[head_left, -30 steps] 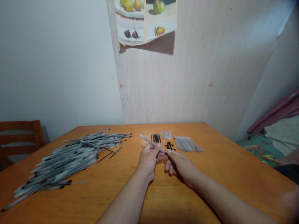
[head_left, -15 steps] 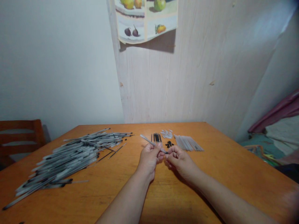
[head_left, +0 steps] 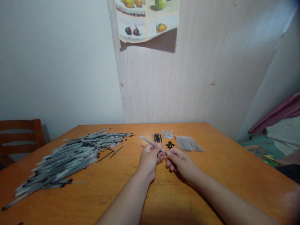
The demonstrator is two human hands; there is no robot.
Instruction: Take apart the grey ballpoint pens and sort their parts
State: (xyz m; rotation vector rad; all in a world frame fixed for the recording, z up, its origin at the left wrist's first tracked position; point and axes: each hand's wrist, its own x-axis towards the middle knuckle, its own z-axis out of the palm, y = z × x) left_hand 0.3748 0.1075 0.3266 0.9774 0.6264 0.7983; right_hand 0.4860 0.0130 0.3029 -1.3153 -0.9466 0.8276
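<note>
A slim translucent pen (head_left: 146,140) slants across the front of me, its far end pointing up and left. Wrapped round its middle are the fingers of my left hand (head_left: 149,157). My right hand (head_left: 181,161) pinches the near right end, so the fingertips hide that tip. Just beyond the hands lie a row of dark ink refills (head_left: 157,137), a cluster of small black plugs (head_left: 170,144) and several clear caps (head_left: 167,134). Clear empty barrels (head_left: 188,143) rest side by side to the right of them.
A large heap of pens (head_left: 70,156) covers the left of the wooden table (head_left: 211,187), with a few loose refills (head_left: 114,153) at its right edge. A wooden chair (head_left: 21,137) stands at the left. Fruit pictures (head_left: 147,22) hang on the wall.
My right fingers have closed further over the pen's right end, covering the dark tip that showed before. The left hand has hardly moved.
</note>
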